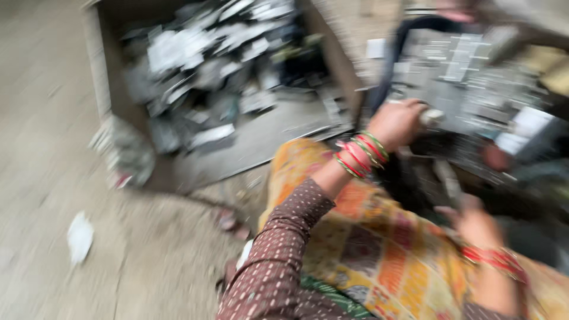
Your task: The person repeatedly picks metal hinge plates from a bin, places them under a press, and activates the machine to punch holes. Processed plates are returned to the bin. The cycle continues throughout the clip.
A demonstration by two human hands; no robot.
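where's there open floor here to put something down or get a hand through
Bare floor runs along the left, outside the cardboard box, down to a white scrap. The box is crammed with grey parts. On the right it is crowded: the left hand and right hand work against a pile of metal pieces.

One camera only, worn on the person's head, tilted steeply down and slightly forward over the lap. It sits close above the left hand [396, 121] and right hand [477, 225], with the cardboard box [104, 71] farther ahead-left. The view is motion-blurred.
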